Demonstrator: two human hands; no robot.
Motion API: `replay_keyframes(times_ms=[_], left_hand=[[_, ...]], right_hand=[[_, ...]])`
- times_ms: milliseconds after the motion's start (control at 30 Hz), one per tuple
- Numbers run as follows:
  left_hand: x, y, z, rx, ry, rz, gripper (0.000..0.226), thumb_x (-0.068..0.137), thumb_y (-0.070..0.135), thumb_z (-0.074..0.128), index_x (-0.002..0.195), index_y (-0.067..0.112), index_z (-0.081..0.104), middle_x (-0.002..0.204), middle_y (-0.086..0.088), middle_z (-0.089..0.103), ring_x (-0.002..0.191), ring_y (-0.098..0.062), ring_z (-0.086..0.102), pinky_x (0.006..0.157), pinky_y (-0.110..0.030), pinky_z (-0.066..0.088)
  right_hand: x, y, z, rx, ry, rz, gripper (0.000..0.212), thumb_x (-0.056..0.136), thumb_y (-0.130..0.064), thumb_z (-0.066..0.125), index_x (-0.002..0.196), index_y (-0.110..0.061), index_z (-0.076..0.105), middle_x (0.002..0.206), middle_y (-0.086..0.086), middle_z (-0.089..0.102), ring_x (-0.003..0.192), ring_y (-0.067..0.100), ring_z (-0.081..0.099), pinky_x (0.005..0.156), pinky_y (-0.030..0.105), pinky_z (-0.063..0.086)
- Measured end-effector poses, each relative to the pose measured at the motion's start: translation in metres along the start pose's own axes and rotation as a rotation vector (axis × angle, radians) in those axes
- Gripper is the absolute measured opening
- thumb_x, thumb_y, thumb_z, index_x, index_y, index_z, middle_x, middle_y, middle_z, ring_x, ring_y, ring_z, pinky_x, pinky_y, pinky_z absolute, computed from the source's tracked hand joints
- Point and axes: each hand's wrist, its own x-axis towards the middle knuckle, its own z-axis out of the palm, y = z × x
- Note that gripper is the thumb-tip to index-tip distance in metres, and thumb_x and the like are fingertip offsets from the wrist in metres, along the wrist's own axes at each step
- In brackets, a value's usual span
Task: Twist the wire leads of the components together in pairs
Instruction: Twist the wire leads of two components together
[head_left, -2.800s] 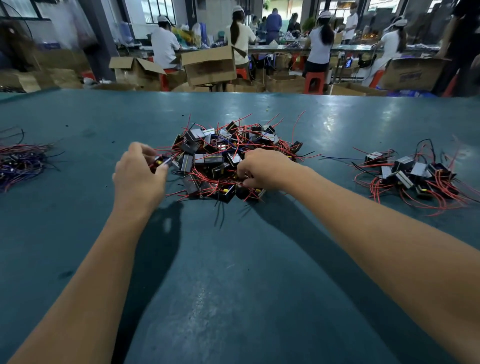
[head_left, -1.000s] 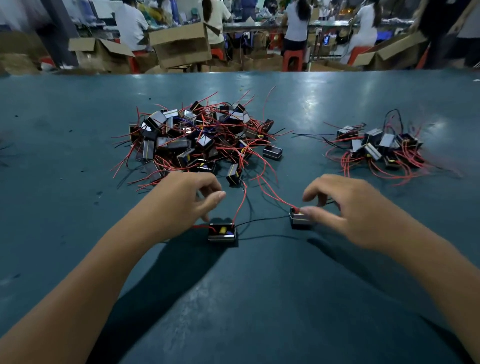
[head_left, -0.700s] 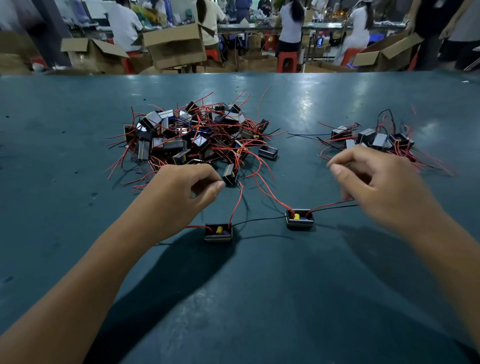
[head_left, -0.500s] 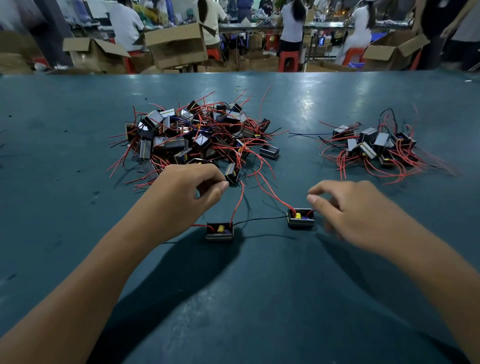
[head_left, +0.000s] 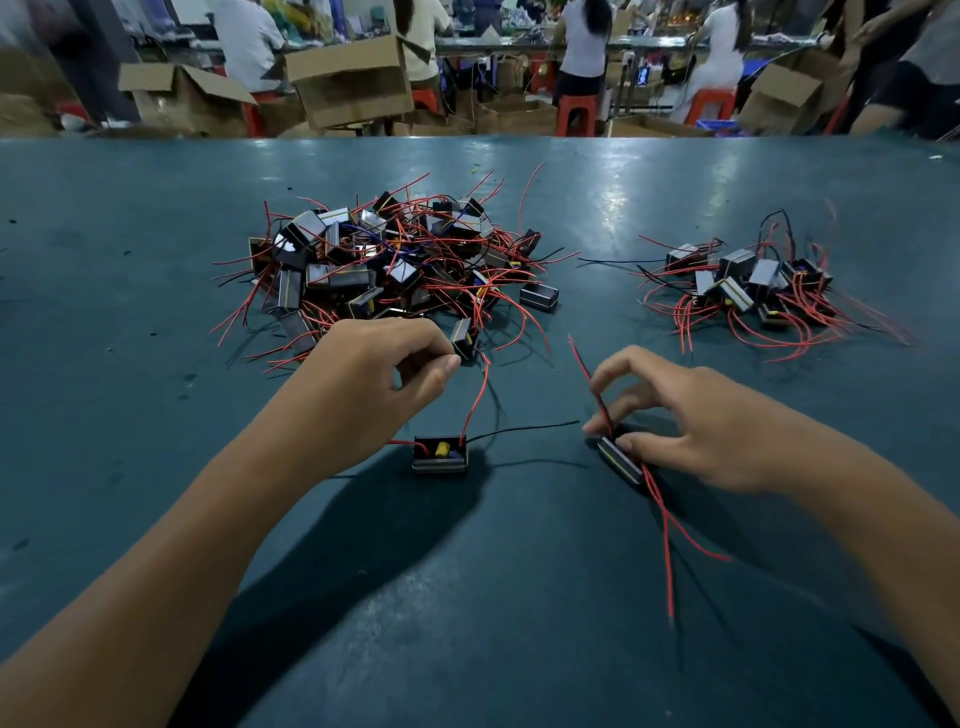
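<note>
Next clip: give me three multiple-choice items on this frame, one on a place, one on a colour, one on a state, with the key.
1. Where is the smaller pile of components?
A. far right of the table
B. near left corner
C. under the left hand

2. What colour is the lead lying between the two separated components?
A. black
B. white
C. green

3. How is the component at the right hand?
A. tipped on edge, fingers on it
B. flat, untouched
C. lifted well off the table

Key: 1 A, it lies right of the big pile. 2 A, it is dark against the teal table. 3 A, fingertips hold it tilted.
</note>
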Motion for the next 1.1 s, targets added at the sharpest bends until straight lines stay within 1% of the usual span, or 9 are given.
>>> replay_keyframes(times_ms=[133, 200, 300, 367, 500, 733, 867, 967, 1100], left_hand=[[-0.001, 0.002, 0.001, -0.002, 0.007, 0.003, 0.010, 0.094, 0.012, 0.066, 0.085, 0.011, 0.068, 0.071, 0.009, 0.061, 0.070, -0.004, 0.054, 0.065, -0.007, 0.037], [-0.001, 0.004, 0.002, -0.003, 0.008, 0.008, 0.009, 0.094, 0.011, 0.067, 0.085, 0.011, 0.068, 0.071, 0.007, 0.061, 0.069, -0.008, 0.053, 0.065, -0.008, 0.037], [-0.001, 0.007, 0.006, -0.002, -0.005, 0.023, 0.011, 0.094, 0.012, 0.067, 0.084, 0.011, 0.067, 0.070, 0.007, 0.060, 0.067, -0.010, 0.050, 0.063, -0.013, 0.036], [0.000, 0.009, 0.008, -0.005, -0.014, 0.036, 0.012, 0.095, 0.013, 0.066, 0.083, 0.012, 0.066, 0.069, 0.009, 0.057, 0.064, -0.009, 0.048, 0.062, -0.015, 0.035], [-0.001, 0.013, 0.010, -0.034, -0.041, 0.053, 0.012, 0.095, 0.013, 0.064, 0.083, 0.013, 0.065, 0.070, 0.012, 0.056, 0.064, -0.004, 0.049, 0.062, -0.012, 0.035], [-0.002, 0.013, 0.012, -0.026, -0.056, 0.048, 0.011, 0.096, 0.014, 0.065, 0.085, 0.015, 0.066, 0.072, 0.013, 0.058, 0.065, -0.004, 0.053, 0.063, -0.012, 0.036], [-0.002, 0.013, 0.013, -0.027, -0.020, 0.033, 0.011, 0.095, 0.013, 0.065, 0.084, 0.014, 0.066, 0.071, 0.013, 0.057, 0.065, -0.001, 0.051, 0.063, -0.010, 0.034], [-0.002, 0.012, 0.012, -0.024, 0.030, 0.000, 0.009, 0.095, 0.013, 0.066, 0.086, 0.011, 0.068, 0.072, 0.010, 0.060, 0.067, -0.003, 0.051, 0.064, -0.011, 0.036], [-0.002, 0.018, 0.013, -0.082, -0.010, 0.020, 0.006, 0.092, 0.012, 0.070, 0.086, 0.012, 0.069, 0.073, 0.011, 0.061, 0.066, -0.004, 0.053, 0.064, -0.009, 0.035]], right_hand=[[-0.002, 0.000, -0.002, -0.013, 0.083, 0.027, 0.068, 0.097, -0.015, 0.060, 0.143, -0.051, 0.025, 0.107, -0.037, 0.066, 0.103, -0.004, 0.063, 0.094, 0.021, 0.043], [-0.003, 0.000, -0.005, 0.026, 0.226, 0.053, 0.048, 0.097, -0.016, 0.057, 0.135, -0.043, 0.043, 0.100, -0.028, 0.070, 0.098, -0.005, 0.064, 0.089, 0.021, 0.046], [-0.003, -0.007, -0.005, -0.020, 0.401, 0.098, 0.002, 0.094, -0.031, 0.061, 0.094, -0.032, 0.063, 0.077, -0.014, 0.069, 0.075, 0.000, 0.062, 0.069, 0.018, 0.046], [-0.005, -0.014, -0.001, -0.086, 0.389, 0.147, 0.018, 0.087, -0.046, 0.066, 0.082, -0.029, 0.061, 0.070, -0.012, 0.065, 0.069, 0.002, 0.059, 0.062, 0.017, 0.043], [-0.009, -0.026, 0.004, -0.287, 0.230, 0.274, 0.055, 0.060, -0.080, 0.061, 0.091, -0.034, 0.053, 0.083, -0.018, 0.059, 0.078, 0.000, 0.055, 0.071, 0.032, 0.050], [-0.009, -0.025, -0.001, -0.395, 0.080, 0.182, 0.033, 0.083, -0.033, 0.074, 0.098, -0.037, 0.045, 0.094, -0.022, 0.056, 0.095, 0.011, 0.058, 0.084, 0.036, 0.050], [-0.012, -0.023, -0.006, -0.440, 0.055, 0.105, 0.034, 0.089, -0.031, 0.069, 0.117, -0.031, 0.050, 0.119, -0.017, 0.058, 0.115, 0.009, 0.055, 0.101, 0.031, 0.042], [-0.017, -0.030, -0.007, -0.398, 0.254, 0.001, 0.030, 0.091, -0.025, 0.065, 0.120, -0.027, 0.056, 0.121, -0.015, 0.061, 0.114, 0.007, 0.055, 0.101, 0.027, 0.041], [-0.020, -0.046, -0.004, -0.147, 0.468, -0.053, 0.020, 0.090, -0.009, 0.063, 0.099, -0.027, 0.063, 0.095, -0.018, 0.067, 0.090, 0.002, 0.063, 0.082, 0.017, 0.046]])
